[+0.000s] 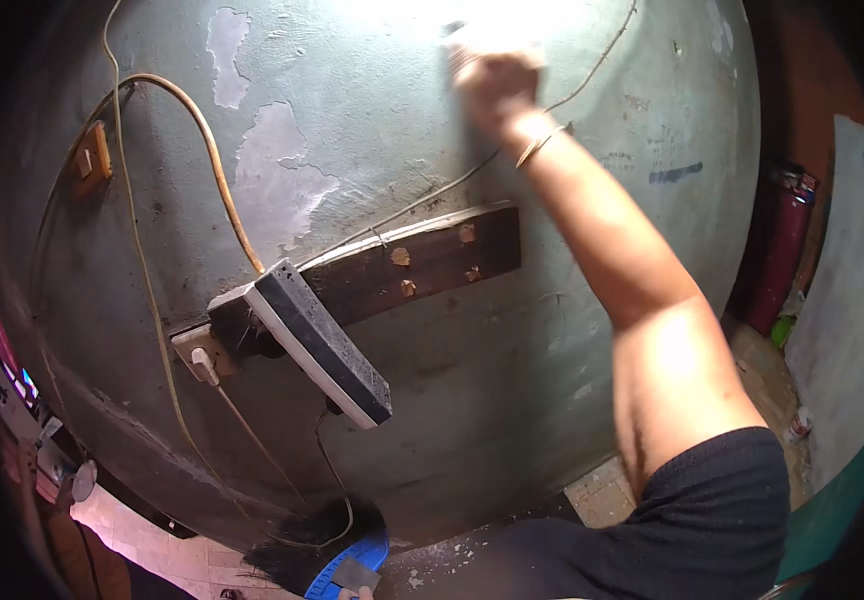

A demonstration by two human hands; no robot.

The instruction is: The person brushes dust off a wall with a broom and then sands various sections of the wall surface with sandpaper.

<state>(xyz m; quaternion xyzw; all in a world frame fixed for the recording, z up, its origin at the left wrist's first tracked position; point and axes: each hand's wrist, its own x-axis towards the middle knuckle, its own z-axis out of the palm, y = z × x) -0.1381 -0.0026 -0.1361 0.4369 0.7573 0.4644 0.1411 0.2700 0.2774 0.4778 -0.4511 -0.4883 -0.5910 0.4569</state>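
Note:
My right hand [498,86] is raised against the green painted wall [432,142], blurred by motion and washed out by glare; a small dark tip shows beside its fingers, but what it holds cannot be told. A thin bracelet [539,146] circles that wrist. At the bottom edge, the fingertips of my left hand [357,593] grip a flat grey piece [355,574], which lies over a blue plastic tray or dustpan [373,549]. Black bristles or hair [304,551] spread beside the blue plastic. Patches of paint have peeled off the wall [274,169].
A black-and-white electrical box [319,345] hangs tilted beside a socket with a white plug [202,365]. Loose cables [211,146] cross the wall near a dark wooden board [432,262] and a switch [87,161]. Another person's arm [29,480] shows at lower left.

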